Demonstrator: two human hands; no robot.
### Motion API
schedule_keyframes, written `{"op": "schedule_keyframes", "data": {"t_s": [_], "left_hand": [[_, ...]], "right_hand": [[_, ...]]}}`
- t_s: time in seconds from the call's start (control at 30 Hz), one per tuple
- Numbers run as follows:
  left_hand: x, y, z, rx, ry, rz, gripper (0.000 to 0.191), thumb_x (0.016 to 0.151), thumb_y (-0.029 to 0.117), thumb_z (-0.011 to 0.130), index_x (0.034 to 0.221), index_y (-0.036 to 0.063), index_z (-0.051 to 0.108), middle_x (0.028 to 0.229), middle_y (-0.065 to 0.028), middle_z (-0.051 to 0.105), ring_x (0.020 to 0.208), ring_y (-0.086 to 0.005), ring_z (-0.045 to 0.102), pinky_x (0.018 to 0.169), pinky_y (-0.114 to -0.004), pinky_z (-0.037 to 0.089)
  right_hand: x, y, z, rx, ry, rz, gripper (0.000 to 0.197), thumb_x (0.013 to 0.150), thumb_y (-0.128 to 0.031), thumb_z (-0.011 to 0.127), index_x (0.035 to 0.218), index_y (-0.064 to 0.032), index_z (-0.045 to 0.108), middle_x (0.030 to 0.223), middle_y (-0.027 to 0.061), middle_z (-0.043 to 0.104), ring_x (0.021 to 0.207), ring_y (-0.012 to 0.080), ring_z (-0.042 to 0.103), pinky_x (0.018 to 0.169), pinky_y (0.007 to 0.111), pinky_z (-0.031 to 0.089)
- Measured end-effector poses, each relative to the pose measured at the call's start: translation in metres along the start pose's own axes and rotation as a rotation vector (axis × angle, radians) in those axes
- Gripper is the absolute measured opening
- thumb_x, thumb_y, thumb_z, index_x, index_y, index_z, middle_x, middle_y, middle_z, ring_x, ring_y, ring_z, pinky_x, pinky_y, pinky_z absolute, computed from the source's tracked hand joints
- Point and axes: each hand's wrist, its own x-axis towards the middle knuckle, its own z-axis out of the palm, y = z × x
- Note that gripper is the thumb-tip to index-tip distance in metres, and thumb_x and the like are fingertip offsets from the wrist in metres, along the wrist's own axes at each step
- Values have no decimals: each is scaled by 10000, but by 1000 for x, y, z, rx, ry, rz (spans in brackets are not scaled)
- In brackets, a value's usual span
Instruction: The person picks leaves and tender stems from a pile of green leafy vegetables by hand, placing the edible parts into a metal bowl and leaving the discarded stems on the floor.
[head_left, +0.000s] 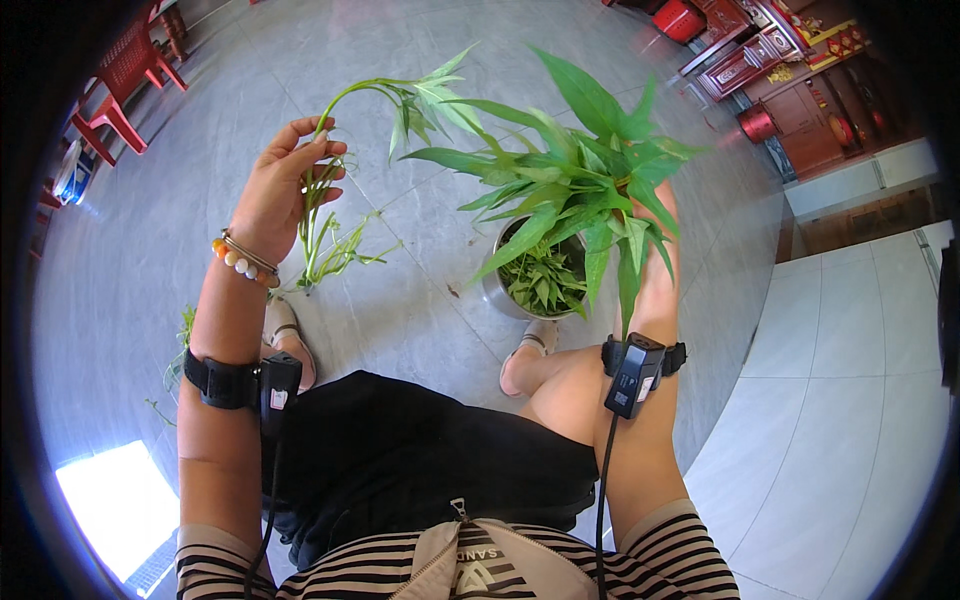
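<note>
My left hand (281, 176) pinches a thin green stem (341, 88) between thumb and fingers. The stem arches to the right and ends in drooping narrow leaves (431, 101). My right hand (665, 199) holds a large bunch of pointed leafy greens (570, 169), and those leaves hide most of its fingers. Under the bunch, a round metal pot (495, 296) stands on the floor with picked leaves (544, 277) inside. Below my left hand, a pile of bare green stems (337, 251) lies on the floor near my foot.
More greens (186, 326) lie on the grey tile floor (405, 315), partly behind my left forearm. A red plastic chair (124, 82) and a white-and-blue bucket (73, 174) stand at far left. Dark red wooden furniture (802, 120) fills the upper right. Cables run from both forearm devices.
</note>
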Motion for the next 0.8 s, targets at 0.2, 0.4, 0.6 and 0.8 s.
{"op": "schedule_keyframes", "data": {"t_s": [0.2, 0.4, 0.6, 0.8], "left_hand": [[-2, 4, 4, 1, -17, -13, 223, 854, 167, 442, 1070, 111, 447, 897, -4, 560, 748, -65, 541, 615, -210, 459], [-4, 5, 0, 4, 6, -13, 214, 852, 177, 447, 1056, 115, 452, 905, 0, 561, 755, -66, 540, 630, -220, 459], [4, 3, -2, -23, 35, -17, 168, 852, 191, 450, 1002, 115, 450, 910, -4, 567, 767, -79, 537, 653, -237, 448], [4, 4, -3, -61, 52, -31, 149, 852, 189, 450, 967, 94, 446, 899, -18, 573, 772, -101, 541, 683, -256, 438]], "right_hand": [[-10, 5, -5, 48, -59, -53, 419, 811, -311, 460, 1135, -45, 453, 1033, 34, 507, 949, 133, 468, 828, 262, 342], [-16, -7, 20, -10, 45, -20, 252, 780, -311, 495, 884, -82, 506, 791, -18, 490, 708, 89, 445, 628, 229, 346], [-10, -5, 10, 13, 60, 0, 216, 787, -260, 494, 896, -74, 517, 790, -19, 502, 704, 79, 462, 618, 214, 363], [-6, 0, 13, -40, 17, -68, 235, 790, -249, 498, 929, -62, 522, 806, -13, 515, 736, 77, 480, 641, 205, 377]]}}
